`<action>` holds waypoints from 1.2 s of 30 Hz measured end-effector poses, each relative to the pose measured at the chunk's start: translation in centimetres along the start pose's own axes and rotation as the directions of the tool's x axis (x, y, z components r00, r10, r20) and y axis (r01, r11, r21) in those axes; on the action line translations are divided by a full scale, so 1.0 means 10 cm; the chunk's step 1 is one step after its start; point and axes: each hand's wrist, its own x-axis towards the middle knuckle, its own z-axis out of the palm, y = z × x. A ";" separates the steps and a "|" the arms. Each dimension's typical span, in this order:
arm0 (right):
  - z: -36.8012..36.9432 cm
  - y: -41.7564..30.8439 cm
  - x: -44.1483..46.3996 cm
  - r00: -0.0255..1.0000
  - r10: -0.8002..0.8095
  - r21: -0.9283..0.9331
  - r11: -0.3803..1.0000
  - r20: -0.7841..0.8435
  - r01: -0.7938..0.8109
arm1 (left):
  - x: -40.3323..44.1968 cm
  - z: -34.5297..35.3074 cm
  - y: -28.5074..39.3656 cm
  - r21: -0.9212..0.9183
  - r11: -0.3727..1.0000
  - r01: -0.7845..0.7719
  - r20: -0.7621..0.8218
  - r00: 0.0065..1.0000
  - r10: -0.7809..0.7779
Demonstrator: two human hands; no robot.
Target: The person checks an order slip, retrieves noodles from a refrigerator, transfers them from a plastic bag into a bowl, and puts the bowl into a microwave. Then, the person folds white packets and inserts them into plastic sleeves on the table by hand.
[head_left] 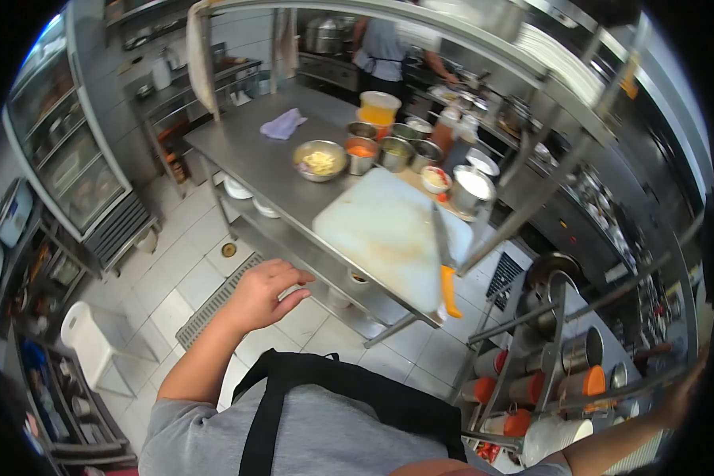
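My left hand (pixel 271 293) hangs in the air in front of the steel table, fingers loosely apart and holding nothing. Past it lies a white cutting board (pixel 381 230) at the table's near corner. A knife with an orange handle (pixel 450 292) rests along the board's right side. Beyond the board stand a metal bowl of yellow food (pixel 320 162) and several metal containers, one with orange contents (pixel 362 155). My right arm (pixel 623 436) reaches out to the far right, where my right hand (pixel 688 389) is dim and blurred at the dark image edge, its fingers indistinct.
A purple cloth (pixel 283 124) lies on the steel table (pixel 238 139). At the lower right is a rack with orange-lidded containers (pixel 583 382). A white chair (pixel 95 341) and a glass-door fridge (pixel 71 135) are on the left. Another person (pixel 385 51) works at the back counter.
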 end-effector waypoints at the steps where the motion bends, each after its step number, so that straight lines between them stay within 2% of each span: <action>1: 0.13 -0.48 0.07 0.988 -0.037 0.198 0.980 0.152 0.006 | -0.09 -0.11 -0.13 0.023 1.000 0.013 0.003 1.000 -0.013; 2: 0.25 -0.96 0.14 0.950 -0.073 0.393 0.918 0.303 -0.055 | -0.20 -0.25 -0.24 0.038 0.997 0.060 -0.017 0.998 -0.059; 4: 0.43 -2.10 0.44 0.817 -0.191 0.620 0.748 0.544 -0.238 | -0.49 -0.57 -0.50 0.083 0.984 0.160 -0.076 0.985 -0.153; 5: 0.49 -2.66 0.65 0.729 -0.354 0.706 0.664 0.586 -0.246 | -0.65 -0.75 -0.64 0.106 0.972 0.210 -0.106 0.974 -0.199; 6: 0.57 -3.20 0.73 0.684 -0.412 0.776 0.504 0.602 -0.379 | -0.84 -0.95 -0.78 0.121 0.953 0.278 -0.167 0.952 -0.257; 7: 0.62 -3.73 0.76 0.653 -0.468 0.802 0.383 0.596 -0.457 | -1.05 -1.15 -0.91 0.128 0.930 0.345 -0.223 0.924 -0.312; 8: 0.70 -4.24 0.72 0.665 -0.539 0.853 0.272 0.518 -0.445 | -1.26 -1.34 -1.05 0.129 0.905 0.406 -0.276 0.891 -0.361; 9: 0.78 -4.71 0.73 0.581 -0.693 0.875 0.156 0.428 -0.459 | -1.45 -1.53 -1.19 0.130 0.879 0.459 -0.310 0.861 -0.403; 11: 0.87 -5.76 0.64 0.569 -0.789 0.869 -0.095 0.233 -0.486 | -1.84 -1.91 -1.43 0.136 0.813 0.566 -0.384 0.786 -0.484; 13: 0.90 -6.81 0.48 0.595 -0.796 0.826 -0.258 0.113 -0.502 | -2.11 -2.25 -1.62 0.146 0.741 0.655 -0.458 0.709 -0.537; 16: 1.02 -8.17 0.35 0.615 -0.772 0.769 -0.295 0.158 -0.567 | -2.36 -2.69 -1.87 0.159 0.658 0.736 -0.535 0.624 -0.570; 20: 1.52 -9.66 0.43 0.668 -0.674 0.789 -0.205 0.316 -0.579 | -2.34 -3.17 -2.32 0.143 0.609 0.780 -0.539 0.578 -0.613; 21: 1.71 -9.97 0.46 0.693 -0.642 0.804 -0.195 0.328 -0.562 | -2.26 -3.31 -2.47 0.195 0.625 0.756 -0.538 0.615 -0.576; 23: 2.05 -10.46 0.58 0.667 -0.622 0.804 -0.099 0.410 -0.587 | -2.02 -3.62 -2.80 0.301 0.653 0.695 -0.527 0.692 -0.494; 25: 2.38 -10.84 0.67 0.702 -0.568 0.826 -0.067 0.429 -0.559 | -1.73 -3.94 -3.16 0.373 0.678 0.634 -0.510 0.750 -0.421; 29: 2.88 -11.38 0.79 0.641 -0.581 0.787 0.000 0.502 -0.617 | -1.20 -4.57 -4.03 0.532 0.681 0.503 -0.435 0.853 -0.290; 33: 3.31 -11.87 0.48 0.616 -0.673 0.848 0.031 0.410 -0.530 | -0.84 -5.07 -4.81 0.583 0.631 0.511 -0.426 0.854 -0.298; 35: 3.29 -11.87 0.71 0.487 -0.749 0.786 0.073 0.449 -0.614 | -0.78 -5.33 -5.17 0.544 0.604 0.582 -0.467 0.808 -0.359; 36: 3.25 -11.87 0.89 0.480 -0.759 0.764 0.036 0.441 -0.645 | -0.77 -5.48 -5.36 0.533 0.592 0.604 -0.482 0.792 -0.374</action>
